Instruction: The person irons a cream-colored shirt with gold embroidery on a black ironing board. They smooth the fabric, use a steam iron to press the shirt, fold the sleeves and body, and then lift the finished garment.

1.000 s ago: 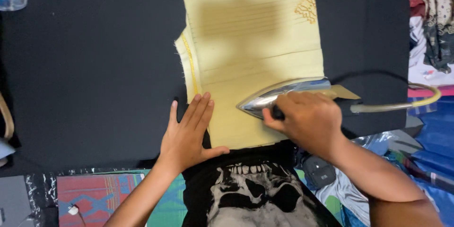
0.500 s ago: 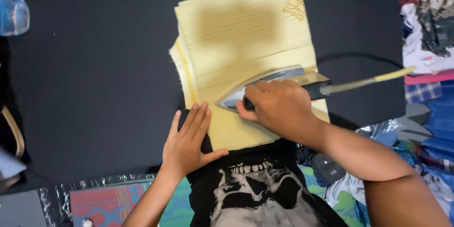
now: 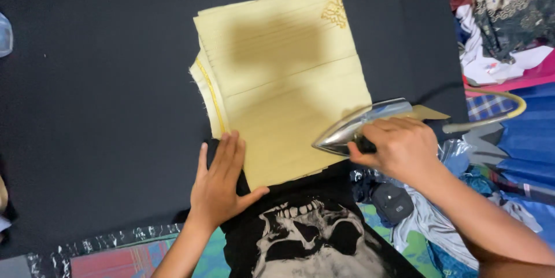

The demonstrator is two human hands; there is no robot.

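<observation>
Nearest the camera, the person's black shirt with a pale skull print [image 3: 306, 243] fills the bottom of the view, and beside it on the right lie a small dark pouch [image 3: 392, 201] and loose blue and grey cloth.

Just beyond, the left hand [image 3: 222, 182] lies flat and open, its fingers spread and together pressing on the near left corner of the folded pale yellow cloth [image 3: 283, 81], at the near edge of the black ironing surface [image 3: 98, 93]; it grips nothing.

The right hand [image 3: 399, 148] is closed around the handle of 1 silver iron [image 3: 361, 127], whose pointed tip aims left and rests on the near right part of the yellow cloth. The hand hides most of the handle. A tan cord [image 3: 491, 119] runs off from the back of the iron toward the right edge of the surface.

The cloth itself sits at the middle of the black surface, reaching from the near edge toward the far one, with a small gold embroidered motif [image 3: 334, 10] at its far right corner (a shadow falls across the upper half). Past the right edge is a heap of mixed clothes [image 3: 503, 17].

Compared with 0.5 s earlier, the iron has slid right, toward the cloth's right border, while the left hand has stayed pressed on the same corner.
</observation>
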